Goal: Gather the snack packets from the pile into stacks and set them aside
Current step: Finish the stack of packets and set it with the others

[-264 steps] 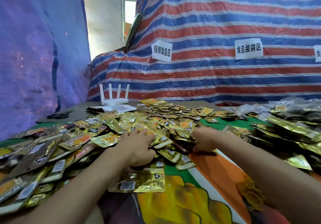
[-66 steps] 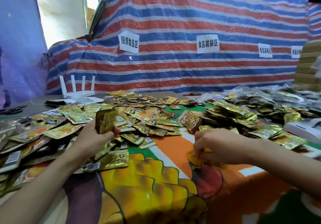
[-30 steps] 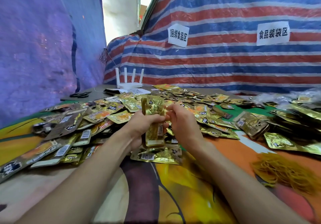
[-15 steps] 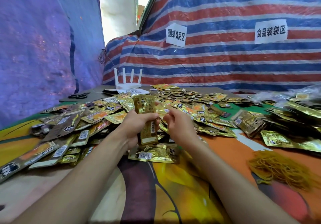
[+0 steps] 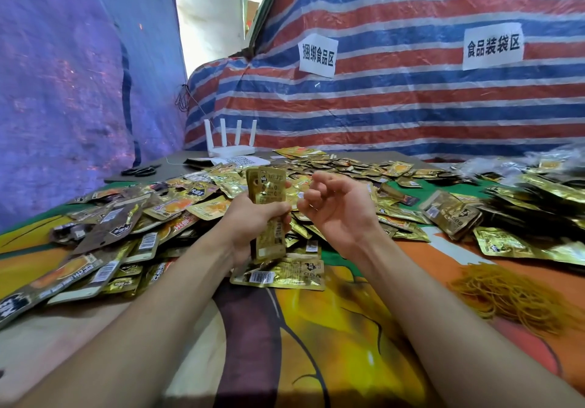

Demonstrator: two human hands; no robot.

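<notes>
My left hand (image 5: 250,222) grips a stack of gold snack packets (image 5: 268,187) upright above the table, its lower end sticking out below my fist. My right hand (image 5: 343,208) hovers just to the right of the stack, palm turned toward me, fingers loosely curled and holding nothing that I can see. A wide pile of loose gold and brown packets (image 5: 152,217) covers the table to the left and behind my hands. A couple of packets (image 5: 285,274) lie flat right under my left hand.
A heap of yellow rubber bands (image 5: 512,293) lies at the right front. A bound packet bundle (image 5: 451,214) and more bundles (image 5: 544,192) sit at the right. A white router (image 5: 231,143) and scissors (image 5: 139,171) are at the back left. Tarps wall the table.
My right hand has let go of the stack and drawn a little to the right with its fingers spread. My left hand keeps holding the stack upright, slightly higher.
</notes>
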